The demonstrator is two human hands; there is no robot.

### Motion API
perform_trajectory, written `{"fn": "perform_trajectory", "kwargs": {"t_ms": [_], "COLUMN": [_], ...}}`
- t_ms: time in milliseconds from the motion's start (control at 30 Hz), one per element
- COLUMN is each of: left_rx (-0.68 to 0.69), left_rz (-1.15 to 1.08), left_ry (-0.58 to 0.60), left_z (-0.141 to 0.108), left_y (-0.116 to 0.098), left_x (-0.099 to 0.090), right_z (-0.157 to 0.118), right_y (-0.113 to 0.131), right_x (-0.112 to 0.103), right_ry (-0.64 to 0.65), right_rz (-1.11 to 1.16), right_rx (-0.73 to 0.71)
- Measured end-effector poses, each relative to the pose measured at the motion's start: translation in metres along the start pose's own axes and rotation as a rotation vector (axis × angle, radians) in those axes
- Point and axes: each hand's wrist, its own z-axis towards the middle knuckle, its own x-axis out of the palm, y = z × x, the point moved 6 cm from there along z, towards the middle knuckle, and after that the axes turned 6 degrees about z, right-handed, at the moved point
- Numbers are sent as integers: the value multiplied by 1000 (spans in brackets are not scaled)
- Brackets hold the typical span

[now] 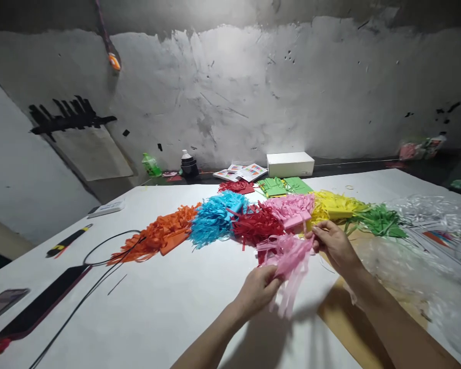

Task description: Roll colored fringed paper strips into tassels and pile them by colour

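Observation:
A bunch of pink paper fringe (290,256) hangs above the white table between my hands. My left hand (258,288) is closed on its lower left side. With pinched fingers, my right hand (335,246) holds its upper right edge. Just behind lie a dark red fringe bundle (258,224) and another pink bundle (290,209). Blue fringe (217,218) and orange fringe (157,236) spread to the left. Yellow fringe (336,206) and dark green fringe (382,220) lie to the right.
Clear plastic bags (415,277) and brown paper (353,318) cover the right side. A black cord (88,292), a cutter (68,241), a dark tablet-like object (42,302) and a phone (3,305) lie left. A white box (290,164) stands at the back.

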Motion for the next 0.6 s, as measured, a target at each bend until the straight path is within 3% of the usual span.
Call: {"fn": "perform_trajectory", "kwargs": {"t_ms": [133, 233, 300, 400, 500, 600], "left_rx": [85, 183, 187, 154, 174, 210], "left_rz": [202, 304, 336, 388, 383, 348], "left_ry": [-140, -276, -298, -197, -57, -24], "left_z": [18, 28, 38, 57, 70, 72], "left_y": [7, 10, 13, 13, 5, -2], "left_x": [-1, -3, 3, 26, 51, 56], "right_z": [43, 56, 63, 78, 98, 112], "right_y": [-30, -39, -40, -42, -49, -62], "right_x": [-16, -26, -30, -44, -73, -103], "right_ry": [14, 38, 59, 55, -12, -73], "right_rz": [-359, -638, -789, -969, -1116, -1239], "right_rx": [41, 25, 15, 19, 71, 110]}}
